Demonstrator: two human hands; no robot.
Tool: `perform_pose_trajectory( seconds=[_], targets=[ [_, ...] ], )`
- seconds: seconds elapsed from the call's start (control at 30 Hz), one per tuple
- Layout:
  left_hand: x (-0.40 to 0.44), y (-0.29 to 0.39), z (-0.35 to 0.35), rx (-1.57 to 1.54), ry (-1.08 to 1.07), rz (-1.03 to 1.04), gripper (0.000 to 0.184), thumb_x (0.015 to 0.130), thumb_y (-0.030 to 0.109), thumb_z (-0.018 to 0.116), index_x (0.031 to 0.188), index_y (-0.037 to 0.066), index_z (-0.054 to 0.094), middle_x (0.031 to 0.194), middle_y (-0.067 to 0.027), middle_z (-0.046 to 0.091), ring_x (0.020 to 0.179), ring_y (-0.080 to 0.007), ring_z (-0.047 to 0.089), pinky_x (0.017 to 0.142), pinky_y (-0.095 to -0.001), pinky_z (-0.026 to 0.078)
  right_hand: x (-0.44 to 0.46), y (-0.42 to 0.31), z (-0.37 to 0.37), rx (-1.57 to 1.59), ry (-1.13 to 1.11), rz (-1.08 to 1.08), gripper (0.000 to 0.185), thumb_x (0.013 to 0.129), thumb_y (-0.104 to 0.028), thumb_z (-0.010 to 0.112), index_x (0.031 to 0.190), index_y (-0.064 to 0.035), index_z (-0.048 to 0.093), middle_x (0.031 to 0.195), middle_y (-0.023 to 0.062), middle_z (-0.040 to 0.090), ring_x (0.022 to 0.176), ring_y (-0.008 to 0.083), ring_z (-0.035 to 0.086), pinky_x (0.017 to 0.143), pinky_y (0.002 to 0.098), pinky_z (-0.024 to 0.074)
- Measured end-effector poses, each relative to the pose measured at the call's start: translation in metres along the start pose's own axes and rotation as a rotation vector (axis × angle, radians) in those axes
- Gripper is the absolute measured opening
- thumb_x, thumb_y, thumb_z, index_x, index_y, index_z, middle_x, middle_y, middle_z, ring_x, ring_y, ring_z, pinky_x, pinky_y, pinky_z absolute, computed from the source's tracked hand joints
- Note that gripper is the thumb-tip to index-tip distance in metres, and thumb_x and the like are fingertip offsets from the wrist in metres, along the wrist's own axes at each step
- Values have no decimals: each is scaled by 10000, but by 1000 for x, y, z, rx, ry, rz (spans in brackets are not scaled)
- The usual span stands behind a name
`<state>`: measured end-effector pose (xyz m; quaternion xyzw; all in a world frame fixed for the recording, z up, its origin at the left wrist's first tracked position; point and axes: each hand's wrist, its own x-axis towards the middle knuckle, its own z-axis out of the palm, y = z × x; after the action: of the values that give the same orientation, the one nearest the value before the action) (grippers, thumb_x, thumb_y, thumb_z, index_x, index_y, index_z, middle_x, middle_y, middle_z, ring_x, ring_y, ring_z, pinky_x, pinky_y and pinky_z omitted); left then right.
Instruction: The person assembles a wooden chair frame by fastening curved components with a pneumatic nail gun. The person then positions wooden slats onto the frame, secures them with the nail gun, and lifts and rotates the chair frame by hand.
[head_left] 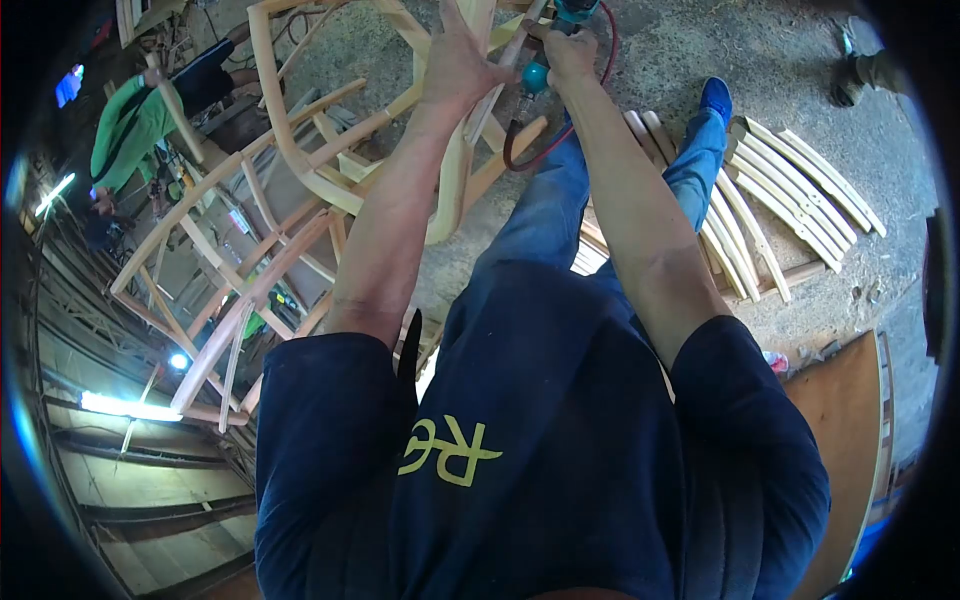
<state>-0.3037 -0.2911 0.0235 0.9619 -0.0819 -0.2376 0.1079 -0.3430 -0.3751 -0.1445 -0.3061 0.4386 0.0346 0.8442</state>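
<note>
At the top centre, my left hand (460, 70) grips a pale wooden chair frame (455, 185), its thumb stretched toward the right. Just to its right, my right hand (568, 58) is closed around a teal and black tool (577, 10), which is partly cut off by the top edge. A round teal part (535, 78) shows below the tool, between my two hands. A dark red hose (558, 145) curves down beside my right wrist. The fingertips of both hands are partly hidden.
More wooden frames (250, 270) are stacked at the left. Behind them, a person in a green top (135, 130) holds a wooden piece. Curved wooden slats (790, 195) lie on the floor at the right, near my blue shoe (716, 97). A brown board (845, 430) stands lower right.
</note>
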Motion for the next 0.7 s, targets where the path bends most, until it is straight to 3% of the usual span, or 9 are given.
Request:
perform_pose_trajectory(
  seconds=[0.03, 0.2, 0.3, 0.43, 0.53, 0.7],
  targets=[
    [-1, 1, -1, -14, -16, 0, 1281, 562, 168, 987, 1495, -20, 130, 1255, -342, 597, 1165, -523, 603, 1000, -522, 508, 1, 0, -1, 9, -6, -2, 246, 778, 40, 827, 901, 55, 615, 877, 169, 691, 720, 276, 717, 629, 366, 611],
    [-15, -8, 6, -96, 4, 48, 1216, 560, 165, 987, 1461, 29, 182, 1247, -342, 584, 1183, -513, 593, 990, -522, 507, 0, 1, -4, -40, -26, -8, 320, 778, 42, 824, 978, 48, 575, 878, 166, 685, 727, 277, 717, 636, 367, 617],
    [-18, -6, 7, -46, 31, 42, 1202, 557, 158, 983, 1463, 37, 202, 1275, -345, 564, 1195, -508, 582, 989, -521, 504, -1, 4, -1, -81, 27, -15, 229, 804, 23, 809, 951, 95, 649, 928, 173, 722, 770, 262, 727, 650, 369, 592],
    [-20, -4, 10, -9, 85, 77, 1189, 564, 148, 972, 1471, 13, 214, 1290, -342, 548, 1197, -512, 568, 1000, -515, 489, -5, 3, 1, -39, -14, -2, 246, 796, 30, 804, 964, 47, 624, 879, 143, 700, 704, 247, 706, 623, 367, 589],
    [-14, -18, 20, -113, 33, -10, 1349, 543, 96, 949, 1569, -1, 79, 1351, -381, 448, 1255, -535, 493, 1053, -512, 460, -11, -9, -1, -48, 19, -22, 205, 820, 4, 787, 959, 29, 638, 855, 119, 701, 681, 220, 696, 599, 360, 571],
    [-17, -11, 19, -9, 44, -19, 1315, 576, 102, 933, 1561, -37, 74, 1393, -379, 424, 1282, -532, 476, 1086, -509, 436, -3, -3, -39, 2, 39, 28, 168, 865, -54, 768, 928, -14, 618, 755, 67, 659, 580, 180, 633, 506, 325, 499]
  ],
)
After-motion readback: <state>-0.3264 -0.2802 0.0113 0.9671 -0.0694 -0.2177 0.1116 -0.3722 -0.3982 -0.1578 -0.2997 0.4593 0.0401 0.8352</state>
